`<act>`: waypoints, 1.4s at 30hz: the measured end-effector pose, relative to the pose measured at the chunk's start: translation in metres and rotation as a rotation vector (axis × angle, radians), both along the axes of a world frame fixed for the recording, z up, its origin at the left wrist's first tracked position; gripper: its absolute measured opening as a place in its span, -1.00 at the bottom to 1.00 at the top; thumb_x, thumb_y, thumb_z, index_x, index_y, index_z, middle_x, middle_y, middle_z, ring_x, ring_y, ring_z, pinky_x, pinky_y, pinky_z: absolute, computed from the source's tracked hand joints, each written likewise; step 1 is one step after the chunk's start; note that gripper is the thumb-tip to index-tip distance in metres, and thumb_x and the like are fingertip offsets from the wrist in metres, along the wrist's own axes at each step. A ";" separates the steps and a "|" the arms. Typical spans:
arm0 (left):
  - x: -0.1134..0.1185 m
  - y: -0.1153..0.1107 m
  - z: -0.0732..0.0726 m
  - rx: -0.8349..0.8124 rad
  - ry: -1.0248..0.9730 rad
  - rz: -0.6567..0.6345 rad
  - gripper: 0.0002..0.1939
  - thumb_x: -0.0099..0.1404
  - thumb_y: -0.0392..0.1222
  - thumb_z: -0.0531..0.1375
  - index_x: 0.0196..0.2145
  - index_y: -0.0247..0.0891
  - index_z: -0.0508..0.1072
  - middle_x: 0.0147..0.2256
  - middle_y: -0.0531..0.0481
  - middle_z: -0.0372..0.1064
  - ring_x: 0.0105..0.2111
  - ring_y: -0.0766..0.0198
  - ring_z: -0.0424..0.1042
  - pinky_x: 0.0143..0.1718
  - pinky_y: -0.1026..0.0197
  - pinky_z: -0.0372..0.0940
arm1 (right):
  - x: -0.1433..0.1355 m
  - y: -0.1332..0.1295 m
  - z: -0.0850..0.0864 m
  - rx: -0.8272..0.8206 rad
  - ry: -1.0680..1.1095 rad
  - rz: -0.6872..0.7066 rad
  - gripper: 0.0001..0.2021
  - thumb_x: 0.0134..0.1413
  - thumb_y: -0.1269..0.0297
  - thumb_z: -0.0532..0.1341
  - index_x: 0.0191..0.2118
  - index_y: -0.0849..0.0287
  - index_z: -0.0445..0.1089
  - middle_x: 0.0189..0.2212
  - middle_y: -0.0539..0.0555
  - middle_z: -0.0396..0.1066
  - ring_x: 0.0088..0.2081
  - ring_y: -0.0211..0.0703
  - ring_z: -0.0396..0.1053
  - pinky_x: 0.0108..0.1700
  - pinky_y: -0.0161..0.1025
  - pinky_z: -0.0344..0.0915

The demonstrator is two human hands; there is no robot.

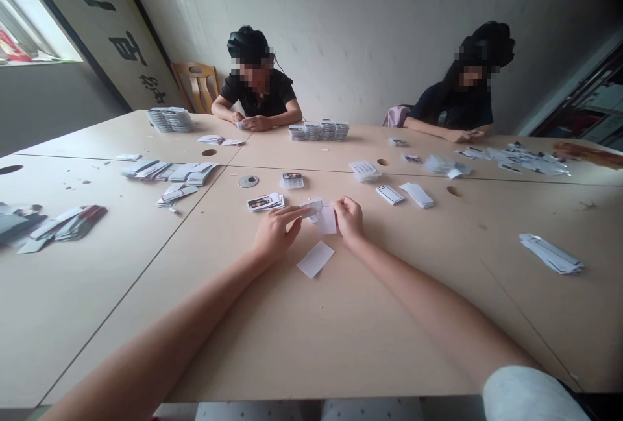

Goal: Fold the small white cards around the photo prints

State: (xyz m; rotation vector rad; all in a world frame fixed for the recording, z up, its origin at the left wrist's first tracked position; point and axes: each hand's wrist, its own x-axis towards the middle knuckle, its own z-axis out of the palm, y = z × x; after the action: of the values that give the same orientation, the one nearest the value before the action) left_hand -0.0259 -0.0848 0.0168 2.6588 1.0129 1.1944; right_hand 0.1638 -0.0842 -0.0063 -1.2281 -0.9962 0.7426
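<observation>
My left hand is closed on a small clear plastic packet, its fingers stretched along the packet's left side. Just to the right, my right hand pinches a white paper card by its right edge. Packet and card meet or overlap between the hands; I cannot tell whether one is inside the other. Below them a second white paper card lies flat on the table. Beyond my left hand are a fanned stack of dark-printed cards and a clear plastic box with a dark printed card on top.
Two people sit across the wooden table. Piles of folded cards lie to the left, stacked clear boxes at the far side. White card stacks, a long strip pile and loose plastic bags are on the right.
</observation>
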 end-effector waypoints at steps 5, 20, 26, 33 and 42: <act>-0.001 0.001 -0.001 0.023 0.012 0.017 -0.67 0.33 -0.32 0.05 -0.02 -0.12 0.48 -0.15 -0.03 0.53 -0.26 0.23 0.50 -0.24 0.17 0.31 | 0.000 0.000 0.000 -0.005 0.013 0.009 -0.81 -0.11 0.20 0.14 -0.59 0.14 0.16 -0.67 -0.13 0.09 -0.58 -0.33 0.04 -0.53 -0.36 -0.02; -0.001 0.002 0.000 0.008 0.017 0.018 -0.64 0.34 -0.32 0.04 0.02 -0.10 0.45 -0.15 -0.02 0.53 -0.25 0.22 0.49 -0.20 0.13 0.27 | 0.000 -0.001 0.001 0.001 0.017 -0.011 -0.82 -0.11 0.22 0.13 -0.60 0.13 0.16 -0.68 -0.14 0.08 -0.58 -0.32 0.02 -0.53 -0.35 -0.03; -0.001 0.001 0.001 0.011 0.022 0.026 -0.64 0.34 -0.32 0.04 0.02 -0.09 0.45 -0.15 -0.02 0.53 -0.23 0.22 0.48 -0.17 0.12 0.26 | 0.001 -0.001 0.002 -0.009 0.027 -0.028 -0.83 -0.14 0.22 0.14 -0.60 0.13 0.16 -0.68 -0.14 0.07 -0.58 -0.32 0.02 -0.52 -0.34 -0.03; -0.001 0.000 0.002 -0.024 0.017 0.030 -0.63 0.34 -0.32 0.02 0.02 -0.10 0.45 -0.15 -0.04 0.51 -0.21 0.21 0.46 -0.15 0.10 0.28 | 0.001 -0.001 0.002 -0.015 0.017 -0.039 -0.82 -0.13 0.22 0.13 -0.60 0.13 0.15 -0.67 -0.14 0.08 -0.57 -0.32 0.03 -0.52 -0.34 -0.02; -0.001 0.000 0.002 -0.035 0.000 0.016 -0.63 0.33 -0.34 0.03 0.02 -0.12 0.45 -0.14 -0.05 0.49 -0.19 0.22 0.45 -0.18 0.15 0.27 | 0.001 -0.003 0.005 -0.028 0.018 -0.053 -0.82 -0.14 0.23 0.13 -0.60 0.13 0.14 -0.66 -0.13 0.06 -0.57 -0.33 0.00 -0.53 -0.35 -0.06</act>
State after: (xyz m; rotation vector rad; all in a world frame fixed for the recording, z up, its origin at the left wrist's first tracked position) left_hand -0.0272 -0.0850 0.0185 2.6292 1.0471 1.1677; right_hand 0.1647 -0.0874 -0.0016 -1.2659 -0.9378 0.7270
